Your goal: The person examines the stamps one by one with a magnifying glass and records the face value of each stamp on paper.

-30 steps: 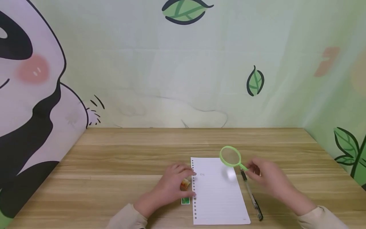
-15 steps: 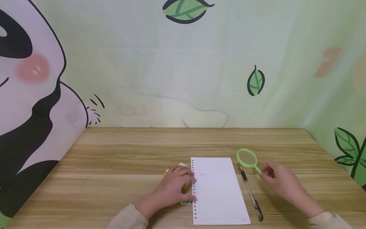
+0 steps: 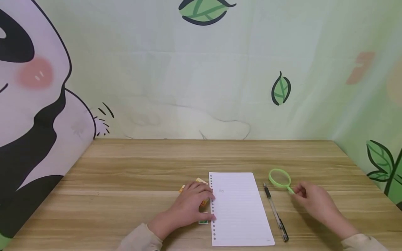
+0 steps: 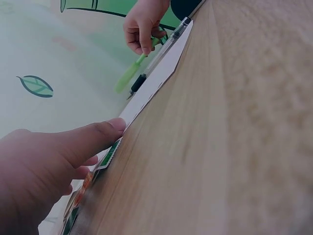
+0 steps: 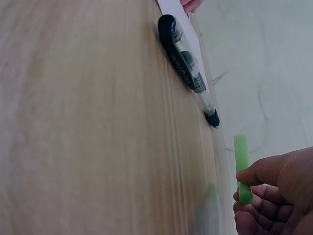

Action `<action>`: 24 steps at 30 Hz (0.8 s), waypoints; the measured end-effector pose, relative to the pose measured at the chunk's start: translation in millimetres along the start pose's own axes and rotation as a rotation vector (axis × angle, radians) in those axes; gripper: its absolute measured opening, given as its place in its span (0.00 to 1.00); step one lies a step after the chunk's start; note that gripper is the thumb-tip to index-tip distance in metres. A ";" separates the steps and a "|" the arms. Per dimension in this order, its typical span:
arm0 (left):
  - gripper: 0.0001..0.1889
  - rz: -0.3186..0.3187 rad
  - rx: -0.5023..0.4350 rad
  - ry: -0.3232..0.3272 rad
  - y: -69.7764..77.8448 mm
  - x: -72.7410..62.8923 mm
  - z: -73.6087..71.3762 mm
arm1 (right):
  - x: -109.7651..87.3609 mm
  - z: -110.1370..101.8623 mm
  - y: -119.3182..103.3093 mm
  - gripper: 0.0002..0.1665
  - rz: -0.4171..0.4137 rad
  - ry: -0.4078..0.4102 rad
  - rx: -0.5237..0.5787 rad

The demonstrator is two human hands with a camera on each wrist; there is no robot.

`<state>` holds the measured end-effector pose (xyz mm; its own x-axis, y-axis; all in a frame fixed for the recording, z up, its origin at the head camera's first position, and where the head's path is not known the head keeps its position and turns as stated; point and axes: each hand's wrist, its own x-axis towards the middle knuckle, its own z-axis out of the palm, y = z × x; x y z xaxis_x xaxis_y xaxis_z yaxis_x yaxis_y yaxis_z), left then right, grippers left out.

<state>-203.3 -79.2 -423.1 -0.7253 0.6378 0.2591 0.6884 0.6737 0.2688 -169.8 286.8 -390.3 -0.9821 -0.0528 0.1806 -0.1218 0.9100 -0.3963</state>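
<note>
My right hand [image 3: 318,204] pinches the handle of a green magnifying glass [image 3: 289,188] between thumb and fingers. Its round lens lies to the right of the sheet, beyond the pen; in the right wrist view the handle [image 5: 242,156] points up from the fingertips. On the left edge of a white lined sheet [image 3: 240,212], punched with holes, rest the thumb and fingertips of my left hand [image 3: 190,205]. A green stamp [image 3: 203,219] and orange-yellow stamps [image 3: 204,202] lie partly hidden under that hand. Faint small handwriting shows near the sheet's upper left.
A clear pen [image 3: 276,212] with a black grip lies along the sheet's right side, between the sheet and my right hand. The wooden table [image 3: 141,164] ends at a painted cloth backdrop [image 3: 157,69] with leaves and a panda.
My right hand has carried the magnifying glass from over the sheet's upper right corner to the right, past the pen, and lower. My left hand has shifted slightly downward.
</note>
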 end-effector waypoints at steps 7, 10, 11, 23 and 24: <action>0.24 0.007 0.005 0.007 -0.2 -0.9 0.2 | -0.7 3.7 4.6 0.05 0.026 -0.034 -0.004; 0.24 0.012 0.008 0.009 -0.4 -1.1 0.9 | -0.9 5.6 7.1 0.05 0.030 -0.047 -0.013; 0.24 0.013 0.009 0.009 -0.4 -1.1 1.1 | -1.1 6.1 7.7 0.05 0.031 -0.049 -0.017; 0.24 0.010 0.009 0.014 -0.5 -0.7 1.2 | 0.2 6.9 10.1 0.06 0.058 -0.062 -0.048; 0.24 0.010 0.008 0.014 -0.4 -0.6 1.0 | 0.1 6.9 10.2 0.06 0.057 -0.060 -0.051</action>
<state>-203.2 -79.5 -424.3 -0.7184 0.6390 0.2749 0.6953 0.6704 0.2589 -172.0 293.3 -400.5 -0.9943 -0.0238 0.1041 -0.0598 0.9318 -0.3581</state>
